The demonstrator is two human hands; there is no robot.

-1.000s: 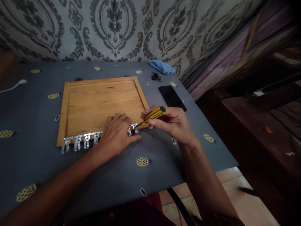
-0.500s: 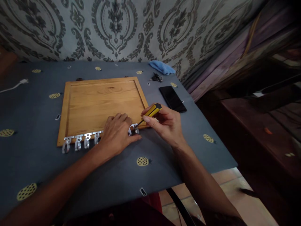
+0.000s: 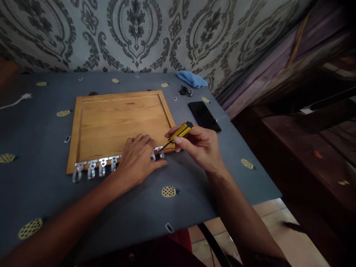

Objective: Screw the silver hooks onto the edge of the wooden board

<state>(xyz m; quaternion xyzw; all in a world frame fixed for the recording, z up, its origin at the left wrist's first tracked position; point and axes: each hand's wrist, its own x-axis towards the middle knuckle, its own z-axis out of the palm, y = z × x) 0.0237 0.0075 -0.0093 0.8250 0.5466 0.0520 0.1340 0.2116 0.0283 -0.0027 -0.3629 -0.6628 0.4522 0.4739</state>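
Note:
A wooden board (image 3: 119, 122) with a raised frame lies on the table. Along its near edge runs a metal hook rail (image 3: 96, 161) with several silver hooks hanging over the side. My left hand (image 3: 139, 157) rests palm down across the rail and the board, fingers stretched forward and thumb apart, covering the rail's middle. My right hand (image 3: 200, 146) pinches a yellow and black screwdriver (image 3: 182, 131) by its handle. The tool is tilted, its tip at the rail's right end, by the last hook. Whether a screw sits under the tip I cannot tell.
The table (image 3: 194, 200) has a grey pineapple-print cover. Right of the board lie a black phone (image 3: 205, 116), keys (image 3: 185, 91) and a blue cloth (image 3: 191, 79). A white cable (image 3: 16, 101) lies at the left. A patterned curtain (image 3: 136, 33) hangs behind.
My right hand has shifted slightly to the right and its grip on the screwdriver handle has changed a little. The tip stays at the rail's right end; my left hand stays put.

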